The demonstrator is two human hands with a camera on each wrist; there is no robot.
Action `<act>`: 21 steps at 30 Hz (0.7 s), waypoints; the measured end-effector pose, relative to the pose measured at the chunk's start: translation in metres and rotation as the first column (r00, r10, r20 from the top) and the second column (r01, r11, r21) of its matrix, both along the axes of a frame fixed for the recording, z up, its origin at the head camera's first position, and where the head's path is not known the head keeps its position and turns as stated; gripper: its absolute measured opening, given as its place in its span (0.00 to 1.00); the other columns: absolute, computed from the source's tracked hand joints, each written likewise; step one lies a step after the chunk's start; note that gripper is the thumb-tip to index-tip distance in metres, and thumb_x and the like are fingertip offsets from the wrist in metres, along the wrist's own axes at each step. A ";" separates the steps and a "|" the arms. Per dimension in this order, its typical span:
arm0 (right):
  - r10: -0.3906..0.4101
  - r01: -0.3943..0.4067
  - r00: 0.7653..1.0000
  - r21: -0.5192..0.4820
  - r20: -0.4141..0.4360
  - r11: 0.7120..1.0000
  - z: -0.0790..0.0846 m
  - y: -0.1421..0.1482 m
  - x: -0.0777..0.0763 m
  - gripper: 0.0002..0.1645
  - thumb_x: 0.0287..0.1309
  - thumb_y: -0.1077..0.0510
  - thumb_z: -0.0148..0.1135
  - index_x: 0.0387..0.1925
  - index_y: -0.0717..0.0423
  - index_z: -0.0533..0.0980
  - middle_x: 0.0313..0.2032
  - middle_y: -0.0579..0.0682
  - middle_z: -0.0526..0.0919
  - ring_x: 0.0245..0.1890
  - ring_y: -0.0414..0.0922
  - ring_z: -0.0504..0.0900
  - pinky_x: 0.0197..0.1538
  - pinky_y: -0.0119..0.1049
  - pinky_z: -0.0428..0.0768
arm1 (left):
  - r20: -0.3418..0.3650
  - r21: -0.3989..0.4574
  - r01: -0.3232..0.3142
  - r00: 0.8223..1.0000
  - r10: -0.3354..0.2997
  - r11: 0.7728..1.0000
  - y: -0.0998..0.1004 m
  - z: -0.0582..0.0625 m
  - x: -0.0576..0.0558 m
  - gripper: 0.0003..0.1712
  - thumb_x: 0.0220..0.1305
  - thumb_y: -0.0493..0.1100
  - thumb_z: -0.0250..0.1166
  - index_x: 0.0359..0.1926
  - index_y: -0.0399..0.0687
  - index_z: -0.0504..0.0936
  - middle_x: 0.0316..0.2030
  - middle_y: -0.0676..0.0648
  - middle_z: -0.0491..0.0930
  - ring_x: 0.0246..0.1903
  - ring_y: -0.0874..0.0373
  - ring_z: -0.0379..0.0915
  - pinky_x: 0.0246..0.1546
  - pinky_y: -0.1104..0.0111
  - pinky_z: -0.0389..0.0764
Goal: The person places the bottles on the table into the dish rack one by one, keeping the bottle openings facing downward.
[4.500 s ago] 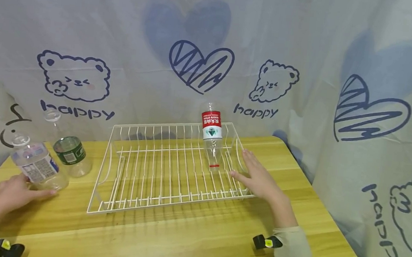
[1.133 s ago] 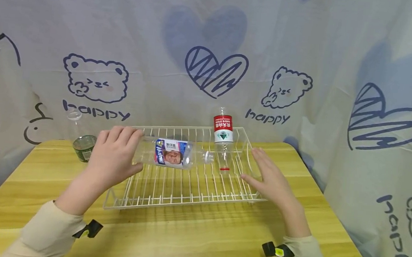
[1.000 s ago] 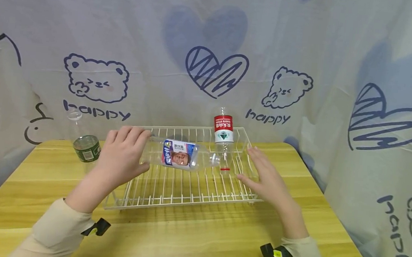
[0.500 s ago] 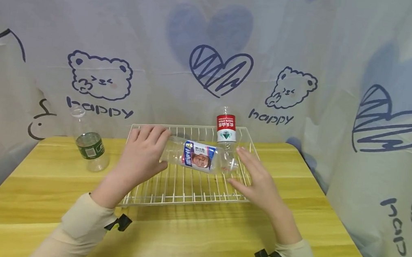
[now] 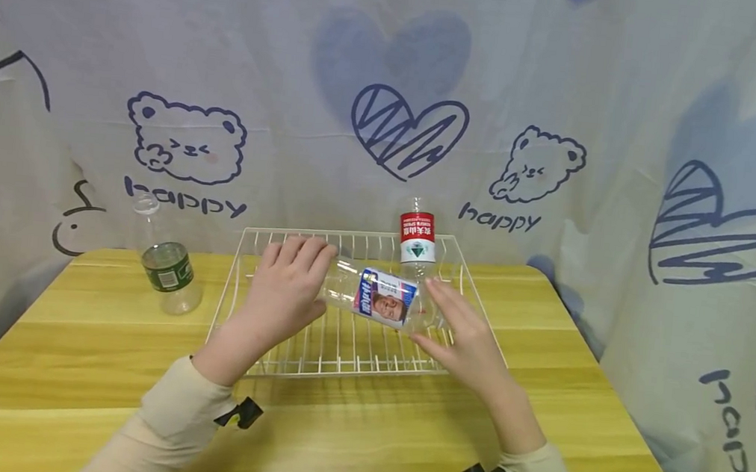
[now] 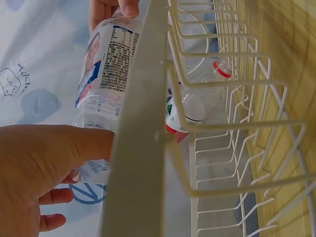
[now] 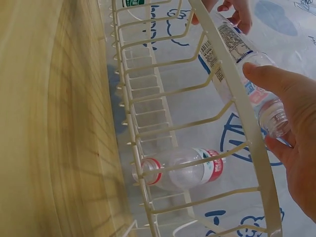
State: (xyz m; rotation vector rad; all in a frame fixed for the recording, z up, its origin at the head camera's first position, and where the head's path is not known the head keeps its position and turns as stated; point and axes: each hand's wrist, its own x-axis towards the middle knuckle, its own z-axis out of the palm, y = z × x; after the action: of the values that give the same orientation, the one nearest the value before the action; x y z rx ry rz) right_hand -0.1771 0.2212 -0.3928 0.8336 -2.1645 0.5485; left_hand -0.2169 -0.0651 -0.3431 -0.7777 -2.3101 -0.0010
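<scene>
A clear plastic bottle (image 5: 382, 298) with a blue-and-white label is held lengthwise over the white wire rack (image 5: 339, 374). My left hand (image 5: 288, 282) grips its base end. Around the neck end are the thumb and fingers of my right hand (image 5: 466, 341); the right wrist view shows that thumb across the bottle (image 7: 254, 96). Behind, a red-and-white-labelled bottle (image 5: 416, 238) stands neck down between the wires at the rack's right side. Its red neck ring (image 6: 222, 68) shows low among the wires in the left wrist view.
A clear bottle with a green label (image 5: 169, 269) stands upright on the wooden table (image 5: 360, 437), left of the rack. Behind the table hangs a pale curtain (image 5: 286, 48) printed with hearts and bears. The rack's rim rises close in front of both wrist cameras.
The left hand took the blue-labelled bottle from the table's left side and carried it right, over the rack. The right hand has left the rack's right side and come onto the bottle's neck.
</scene>
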 end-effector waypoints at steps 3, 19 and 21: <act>-0.016 0.016 1.000 0.009 -0.003 1.000 -0.002 0.000 -0.001 0.50 0.37 0.56 0.78 0.64 0.67 0.68 0.61 0.63 0.75 0.60 0.59 0.76 0.62 0.51 0.74 | 0.011 0.004 0.007 1.000 -0.007 1.000 0.001 -0.001 0.000 0.39 0.39 0.41 0.74 0.57 0.44 0.72 0.53 0.44 0.75 0.52 0.46 0.69 0.47 0.57 0.70; -0.033 0.035 0.998 -0.045 0.047 0.998 0.002 0.004 0.000 0.49 0.32 0.59 0.80 0.61 0.64 0.70 0.58 0.61 0.77 0.58 0.57 0.76 0.59 0.52 0.77 | 0.047 0.029 0.060 0.997 -0.062 0.998 0.006 -0.003 0.000 0.47 0.43 0.53 0.79 0.65 0.47 0.69 0.58 0.43 0.73 0.55 0.45 0.67 0.51 0.55 0.70; -0.028 0.030 0.999 -0.056 0.025 0.998 0.001 0.005 0.000 0.48 0.32 0.59 0.80 0.59 0.65 0.71 0.57 0.62 0.78 0.58 0.58 0.77 0.59 0.51 0.77 | 0.064 0.071 0.082 0.994 -0.087 0.994 0.005 -0.003 0.001 0.47 0.45 0.53 0.78 0.65 0.47 0.69 0.58 0.43 0.73 0.56 0.45 0.66 0.52 0.54 0.68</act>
State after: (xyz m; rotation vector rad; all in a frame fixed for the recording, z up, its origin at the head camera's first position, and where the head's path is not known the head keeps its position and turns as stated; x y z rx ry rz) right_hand -0.1773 0.2267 -0.3914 0.7675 -2.1693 0.6054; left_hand -0.2161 -0.0606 -0.3465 -0.8518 -2.3249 -0.1446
